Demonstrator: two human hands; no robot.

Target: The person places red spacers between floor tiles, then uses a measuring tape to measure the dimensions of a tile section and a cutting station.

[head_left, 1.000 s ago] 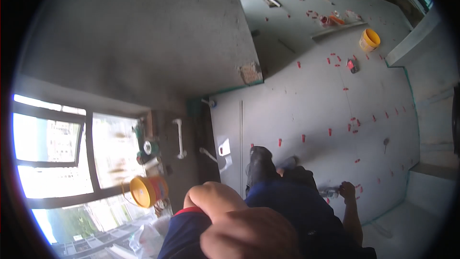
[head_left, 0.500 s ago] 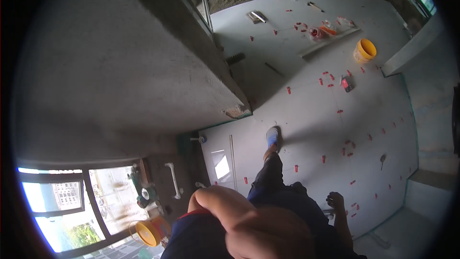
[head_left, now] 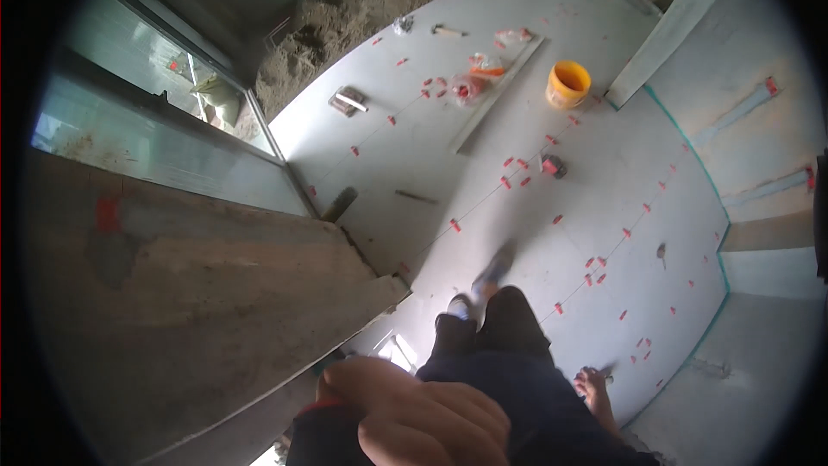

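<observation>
My left hand (head_left: 431,418) is large and close at the bottom centre, raised in front of my body with its fingers curled; what it may hold is hidden. At the lower right my right hand (head_left: 592,384) hangs beside my dark clothing, fingers closed on a small greyish object too indistinct to name. My feet (head_left: 490,272) step on large pale floor tiles (head_left: 483,198) dotted with several red levelling clips (head_left: 455,224). Farther forward lie a red-and-black tool (head_left: 552,166) and a dark thin bar (head_left: 417,196).
A yellow bucket (head_left: 568,86), long straightedge (head_left: 496,95), plastic bags (head_left: 466,89), hammer (head_left: 448,31) and trowel (head_left: 348,102) lie ahead. A rough wall (head_left: 172,267) and glazed frame (head_left: 259,121) border the left, sand (head_left: 319,34) the far edge, a pillar (head_left: 673,26) the right.
My view has swung forward and left; the bright window and lower yellow bucket left sight, and the glazed frame and sand appeared. My feet stepped onward. Both hands stay low in view.
</observation>
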